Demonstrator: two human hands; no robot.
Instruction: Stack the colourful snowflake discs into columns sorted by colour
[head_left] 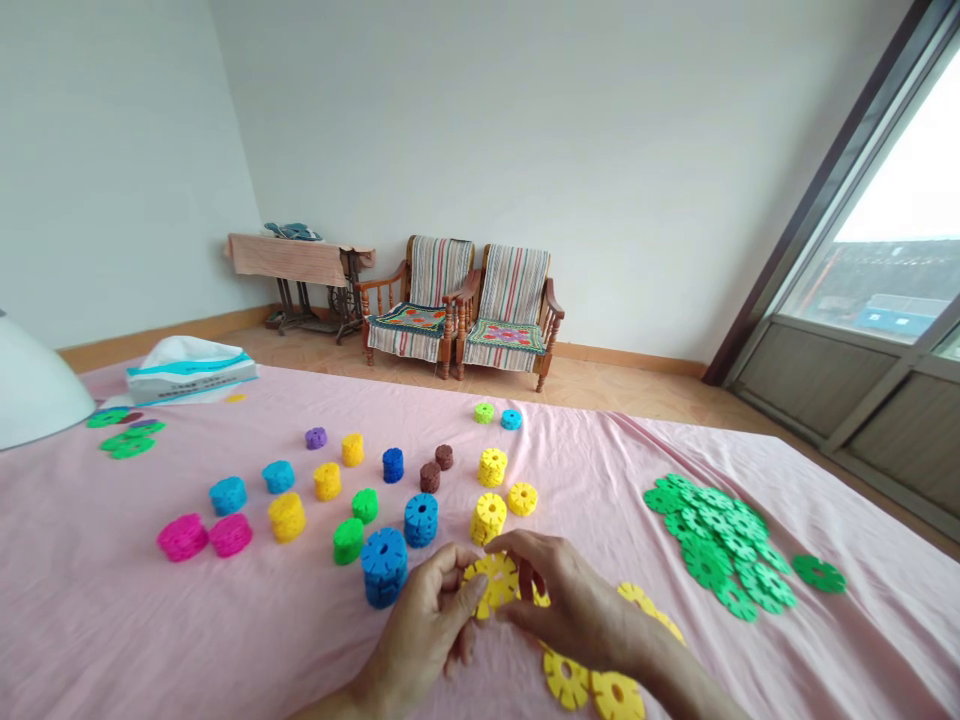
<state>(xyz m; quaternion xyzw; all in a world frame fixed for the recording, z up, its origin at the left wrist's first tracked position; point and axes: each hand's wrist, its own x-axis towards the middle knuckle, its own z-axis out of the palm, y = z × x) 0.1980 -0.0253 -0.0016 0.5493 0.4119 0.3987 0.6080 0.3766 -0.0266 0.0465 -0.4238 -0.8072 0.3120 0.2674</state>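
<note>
- Clock directions here are from my hands, 12 straight ahead
- Huge pink bedsheet [90, 620] covers basically the whole bottom of the view
- Big slanted window [885, 210] way out at 2 o'clock
- Two wooden armchairs [457, 305] with striped covers against the far wall at 12
- Cloth-draped sewing table [289, 258] over by the wall at 11
- Messy pile of flat green snowflake pieces [712, 540] on the sheet at 3 o'clock
- Right hand [570, 600]: fingers curled down over the disc's top, looks like a pinch
- Left hand [424, 625]: thumb and fingers gripping the disc's left edge
- Yellow foam disc [491, 585] held up between both hands, just above the sheet
- Blue foam stack [384, 567] just beside the left hand at 11 o'clock
- Loose yellow foam pieces [592, 685] lying flat at 5 o'clock
</note>
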